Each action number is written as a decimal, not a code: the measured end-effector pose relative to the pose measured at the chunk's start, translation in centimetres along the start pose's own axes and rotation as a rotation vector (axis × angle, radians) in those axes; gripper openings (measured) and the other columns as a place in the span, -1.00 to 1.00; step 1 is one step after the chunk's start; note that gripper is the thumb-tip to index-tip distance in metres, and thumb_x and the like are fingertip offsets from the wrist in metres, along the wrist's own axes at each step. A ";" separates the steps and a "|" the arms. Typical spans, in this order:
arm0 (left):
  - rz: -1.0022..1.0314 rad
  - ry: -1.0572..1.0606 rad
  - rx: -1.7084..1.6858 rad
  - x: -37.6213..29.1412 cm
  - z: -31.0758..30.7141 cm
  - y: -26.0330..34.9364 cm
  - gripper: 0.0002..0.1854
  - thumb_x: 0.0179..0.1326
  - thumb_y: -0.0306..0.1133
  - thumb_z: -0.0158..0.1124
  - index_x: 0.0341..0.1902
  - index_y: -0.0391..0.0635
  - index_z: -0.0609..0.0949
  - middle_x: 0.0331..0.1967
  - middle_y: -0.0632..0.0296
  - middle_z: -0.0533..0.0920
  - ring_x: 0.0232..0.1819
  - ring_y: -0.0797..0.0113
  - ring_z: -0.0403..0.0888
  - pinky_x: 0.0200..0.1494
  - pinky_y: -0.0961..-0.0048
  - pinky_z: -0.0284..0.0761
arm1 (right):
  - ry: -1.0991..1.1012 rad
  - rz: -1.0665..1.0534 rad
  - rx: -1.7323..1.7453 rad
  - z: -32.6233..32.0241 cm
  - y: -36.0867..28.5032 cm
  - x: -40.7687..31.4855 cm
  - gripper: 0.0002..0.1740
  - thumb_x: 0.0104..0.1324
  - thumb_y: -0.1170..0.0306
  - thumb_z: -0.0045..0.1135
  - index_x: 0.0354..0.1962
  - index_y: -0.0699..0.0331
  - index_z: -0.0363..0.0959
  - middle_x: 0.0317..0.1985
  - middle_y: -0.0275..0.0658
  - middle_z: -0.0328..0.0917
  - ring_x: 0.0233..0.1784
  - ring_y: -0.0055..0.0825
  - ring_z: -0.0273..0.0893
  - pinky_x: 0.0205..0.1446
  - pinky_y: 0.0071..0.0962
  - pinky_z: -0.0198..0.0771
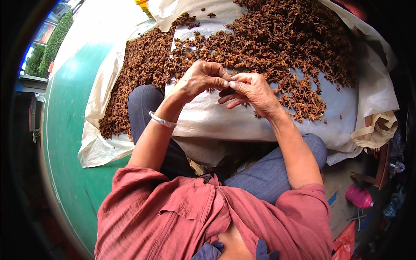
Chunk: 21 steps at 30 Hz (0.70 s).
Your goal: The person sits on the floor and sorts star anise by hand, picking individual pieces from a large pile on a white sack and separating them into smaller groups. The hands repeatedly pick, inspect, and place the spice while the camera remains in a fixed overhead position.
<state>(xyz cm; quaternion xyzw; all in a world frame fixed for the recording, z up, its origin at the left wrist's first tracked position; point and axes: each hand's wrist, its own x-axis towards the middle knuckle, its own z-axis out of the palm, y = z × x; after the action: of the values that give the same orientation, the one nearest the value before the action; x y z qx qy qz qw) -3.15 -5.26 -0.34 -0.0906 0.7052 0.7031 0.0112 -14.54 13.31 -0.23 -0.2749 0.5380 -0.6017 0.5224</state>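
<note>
My left hand (208, 76) and my right hand (252, 91) meet above the near edge of a white plastic sheet (224, 120). Thumb and forefinger of each hand are pinched together, tips almost touching; whatever small piece may lie between them is too hidden to tell. The right hand's other fingers are spread below. Beyond the hands, dried star anise (279, 42) lies loose on the sheet and heaps up thickly towards the back right. A separate bed of smaller, darker brown star anise pieces (143, 61) lies to the left. My left wrist wears a silver bangle (162, 120).
A green tabletop (71, 123) extends on the left, partly under the sheeting. At the right edge hangs a beige cloth bag (375, 130). A pink jug (359, 196) and a red plastic bag (344, 240) are low at right. A yellow tub (143, 7) stands at the back.
</note>
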 end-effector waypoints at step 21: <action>0.434 0.488 1.235 -0.1 -0.5 -1.9 -0.73 0.10 -0.40 0.38 -0.08 0.00 0.69 0.19 0.13 0.54 0.27 0.06 0.44 0.25 0.08 0.36 | 0.511 -0.319 -1.182 -2.6 1.9 1.9 -0.92 0.16 0.51 0.22 -0.38 0.31 0.50 -0.38 -0.22 0.60 -0.36 -0.40 0.60 -0.26 -0.36 0.55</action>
<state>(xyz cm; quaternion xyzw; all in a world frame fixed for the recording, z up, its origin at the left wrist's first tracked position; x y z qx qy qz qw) -2.74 -5.75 -2.19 -0.0801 0.9603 0.1195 -0.2388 -16.83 12.77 -3.15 -0.4403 0.8373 -0.3212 0.0442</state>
